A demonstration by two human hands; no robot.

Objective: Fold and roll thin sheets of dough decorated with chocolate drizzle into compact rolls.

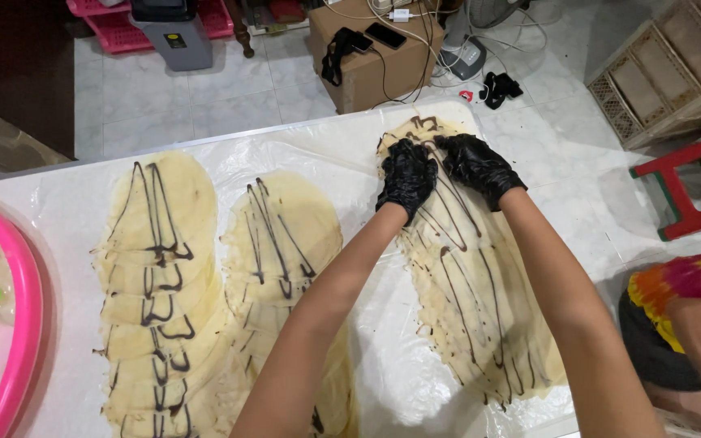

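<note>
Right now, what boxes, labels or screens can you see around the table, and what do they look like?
Cardboard box: on the floor beyond the table, brown, blocky.
Two phones: flat on the box top, dark screens, cables attached.
Label: small yellow sticker on a grey bin, top left.
White charger: small block behind the box.
The gloved hands, left and right, press thin dough, not any package.

I see both bare forearms stretched forward from six o'clock toward twelve, converging as they go. My left hand in its glossy black disposable glove (406, 176) is curled, fingers bent under, knuckles up. My right hand in the same kind of black glove (474, 165) lies just beside it at three o'clock, fingers bent down, thumb side nearly touching the left.
</note>
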